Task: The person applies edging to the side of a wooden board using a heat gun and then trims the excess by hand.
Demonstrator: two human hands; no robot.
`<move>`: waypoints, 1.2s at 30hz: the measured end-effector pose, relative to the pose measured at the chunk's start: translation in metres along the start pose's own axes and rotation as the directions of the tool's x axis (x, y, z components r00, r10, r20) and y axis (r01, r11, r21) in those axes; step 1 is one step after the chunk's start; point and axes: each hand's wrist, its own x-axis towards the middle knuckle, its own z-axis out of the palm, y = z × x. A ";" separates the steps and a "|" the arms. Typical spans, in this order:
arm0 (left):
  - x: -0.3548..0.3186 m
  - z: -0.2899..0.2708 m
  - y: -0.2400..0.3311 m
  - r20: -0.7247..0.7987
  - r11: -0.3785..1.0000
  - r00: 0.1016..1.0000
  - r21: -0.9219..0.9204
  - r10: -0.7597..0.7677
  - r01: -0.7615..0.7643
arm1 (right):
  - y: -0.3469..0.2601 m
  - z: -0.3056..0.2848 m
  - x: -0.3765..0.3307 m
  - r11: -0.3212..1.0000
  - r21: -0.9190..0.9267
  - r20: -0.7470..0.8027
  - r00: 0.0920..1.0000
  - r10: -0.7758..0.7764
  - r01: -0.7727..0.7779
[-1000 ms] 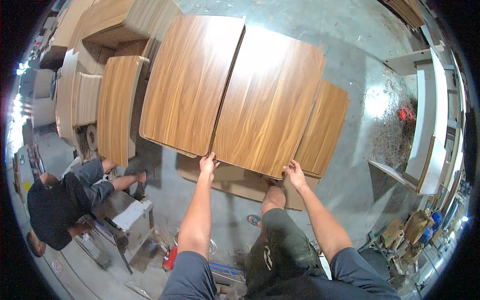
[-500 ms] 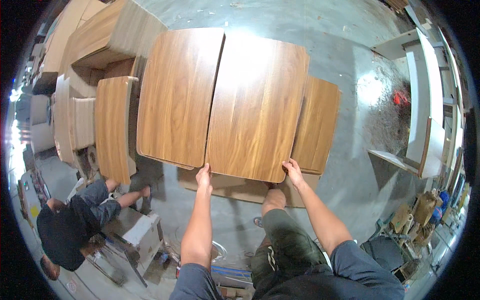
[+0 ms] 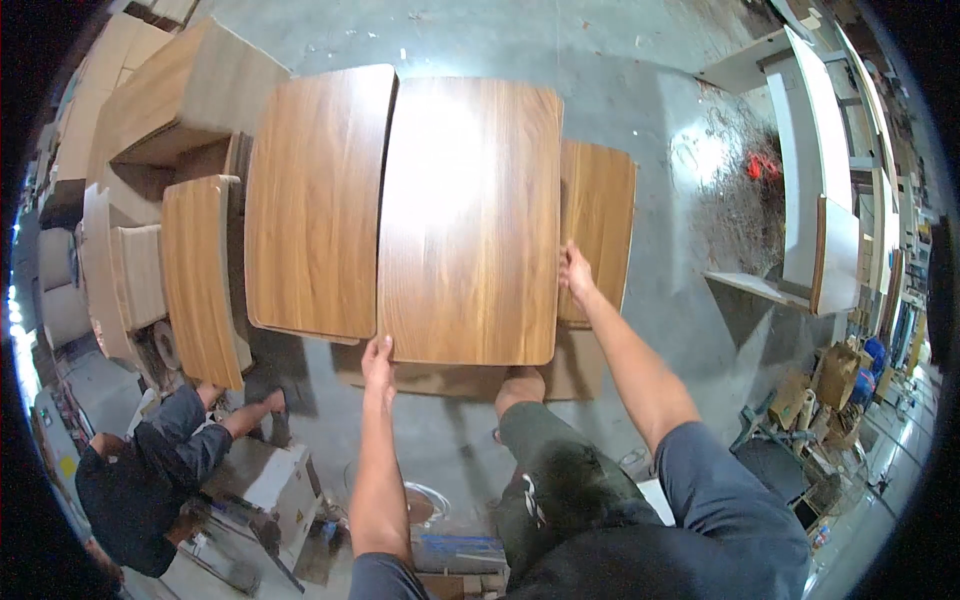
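At centre, glossy brown round-cornered wood-grain board [image 3: 468, 240], beside similar brown panel [image 3: 318, 205]; pinched at near-left corner by left hand [image 3: 379, 366], met at right edge by curled right hand [image 3: 576, 275], grip unclear.

Middle panel [image 3: 470, 250] between left panel [image 3: 315, 210] and right panel [image 3: 604, 215], sheet [image 3: 578, 368] apparently beneath

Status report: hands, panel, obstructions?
Left hand at near-left corner of rounded-corner brown wood-grain panel. Right hand at its right edge. Similar brown wood-grain panel close on left.
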 end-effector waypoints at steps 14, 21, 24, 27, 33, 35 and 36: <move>-0.033 -0.015 0.021 0.065 0.975 0.976 0.071 0.207 -0.212 | -0.070 0.027 0.032 0.997 -0.035 -0.006 0.998 0.062 -0.062; -0.067 0.000 0.036 0.051 0.974 0.973 -0.041 0.227 -0.225 | -0.079 0.050 0.038 0.983 -0.183 -0.271 0.961 -0.058 0.008; -0.089 0.008 0.048 0.103 0.945 0.941 -0.080 0.323 -0.316 | -0.083 0.053 0.031 0.962 -0.274 -0.359 0.929 -0.096 -0.007; -0.113 0.008 0.060 0.113 0.930 0.924 -0.087 0.364 -0.356 | -0.079 0.051 0.020 0.969 -0.246 -0.404 0.906 -0.126 0.025; -0.181 -0.008 0.079 0.127 0.899 0.890 -0.058 0.439 -0.435 | -0.064 0.047 -0.038 0.994 -0.026 -0.448 0.887 -0.110 0.111; -0.210 -0.017 0.082 0.135 0.890 0.880 -0.042 0.456 -0.455 | -0.063 0.046 -0.064 0.977 0.086 -0.380 0.913 -0.147 0.193; -0.224 -0.022 0.084 0.125 0.883 0.874 -0.060 0.469 -0.465 | -0.063 0.048 -0.077 0.959 0.143 -0.361 0.915 -0.178 0.244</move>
